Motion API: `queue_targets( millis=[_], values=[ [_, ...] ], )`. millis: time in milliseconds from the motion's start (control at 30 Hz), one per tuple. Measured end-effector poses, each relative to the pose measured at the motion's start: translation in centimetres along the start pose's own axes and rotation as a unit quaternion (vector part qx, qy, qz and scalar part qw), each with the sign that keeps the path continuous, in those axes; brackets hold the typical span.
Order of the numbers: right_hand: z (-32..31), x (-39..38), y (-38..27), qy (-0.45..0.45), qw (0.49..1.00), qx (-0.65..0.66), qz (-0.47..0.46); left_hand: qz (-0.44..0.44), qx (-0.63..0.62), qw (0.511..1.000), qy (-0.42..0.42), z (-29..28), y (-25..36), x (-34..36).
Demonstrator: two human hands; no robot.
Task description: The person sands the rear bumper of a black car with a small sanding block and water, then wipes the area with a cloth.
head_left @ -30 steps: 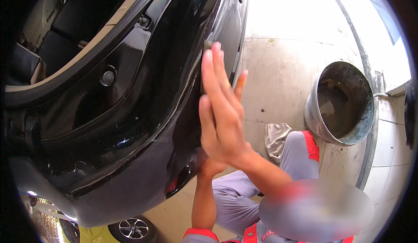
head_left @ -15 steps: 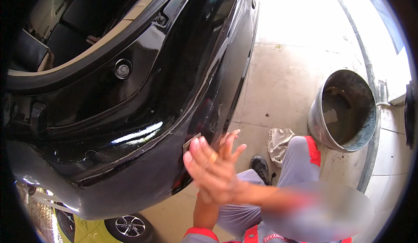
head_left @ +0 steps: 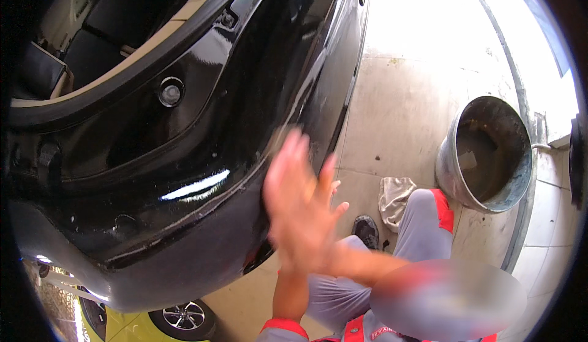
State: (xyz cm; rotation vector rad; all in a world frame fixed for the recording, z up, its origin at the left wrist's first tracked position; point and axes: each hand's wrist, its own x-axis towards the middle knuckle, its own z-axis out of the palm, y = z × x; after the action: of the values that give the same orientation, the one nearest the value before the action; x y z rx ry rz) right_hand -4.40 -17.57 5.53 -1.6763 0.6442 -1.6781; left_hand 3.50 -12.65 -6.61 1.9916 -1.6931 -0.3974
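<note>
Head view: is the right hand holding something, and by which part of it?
The right hand probably has a thin brownish piece under its fingers; blur hides which part is gripped.

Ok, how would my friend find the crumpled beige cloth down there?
Start at the round grey metal bucket on the right. Just left, beside the red-trimmed grey trouser knee, lies the crumpled beige cloth, pale and wrinkled, unlike the dark shoe.

This place looks like a car workshop: a black car point(head_left: 202, 152) stands open, partly shiny and partly dull on its body, and a yellow car point(head_left: 131, 326) is parked near it. On the stained tile floor point(head_left: 392, 115) there are a bucket point(head_left: 448, 164) and a cloth point(head_left: 395, 198), and the work clothes point(head_left: 421, 225) are grey with red parts.
</note>
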Motion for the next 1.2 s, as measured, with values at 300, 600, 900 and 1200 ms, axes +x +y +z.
queue_targets(
  millis=[300,600,900,1200],
  values=[
    [-0.1,0.1,0.0,-0.043,0.999,-0.011,-0.023,0.1,0.188,0.977,0.018,2.7,-5.4,-2.2],
    [0.1,-2.8,-1.3,-0.049,0.998,0.0,-0.035,0.003,0.024,0.999,-0.047,1.0,-2.1,-0.5],
    [-0.2,-1.3,-3.2,-0.057,0.998,0.001,-0.022,0.012,0.039,0.998,-0.05,-0.4,-1.1,-0.7],
    [-1.3,0.8,0.1,-0.106,0.993,-0.016,-0.04,-0.044,0.034,0.995,-0.086,-1.3,1.1,0.1]
  ],
)
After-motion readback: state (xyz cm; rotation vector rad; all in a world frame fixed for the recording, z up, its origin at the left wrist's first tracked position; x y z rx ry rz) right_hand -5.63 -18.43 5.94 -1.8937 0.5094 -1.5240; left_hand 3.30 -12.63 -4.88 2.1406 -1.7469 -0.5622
